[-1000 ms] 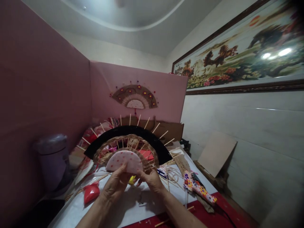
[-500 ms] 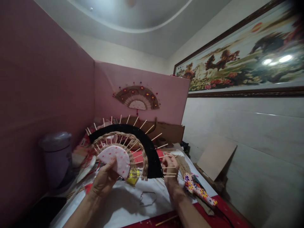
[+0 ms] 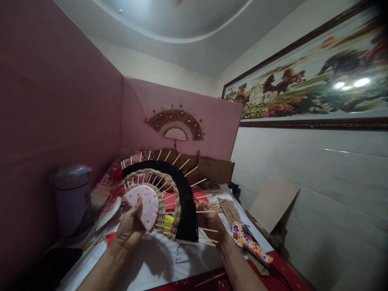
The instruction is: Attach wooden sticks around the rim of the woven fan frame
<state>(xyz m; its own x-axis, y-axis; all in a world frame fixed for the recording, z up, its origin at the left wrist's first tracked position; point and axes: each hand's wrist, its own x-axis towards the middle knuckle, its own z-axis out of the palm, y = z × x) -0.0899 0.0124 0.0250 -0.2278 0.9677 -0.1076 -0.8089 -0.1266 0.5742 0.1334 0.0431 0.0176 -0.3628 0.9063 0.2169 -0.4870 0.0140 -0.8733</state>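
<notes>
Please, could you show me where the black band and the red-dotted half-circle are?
Black band (image 3: 181, 182): head view, on its curved surface.
Red-dotted half-circle (image 3: 148, 204): head view, near its middle.

We face a low, smooth pink partition (image 3: 221, 131), while a darker pink side panel (image 3: 69, 101) rises on our left. Above the partition we see a strip of pale cream wall (image 3: 157, 69) and a grey-white ceiling (image 3: 194, 52) with a curved, lit recess (image 3: 182, 22). On our right, a wide, dark-framed horse picture (image 3: 303, 76) catches bright reflections against glossy whitish tiles (image 3: 339, 173). Before us stands a white-and-red covered surface (image 3: 142, 275).
</notes>
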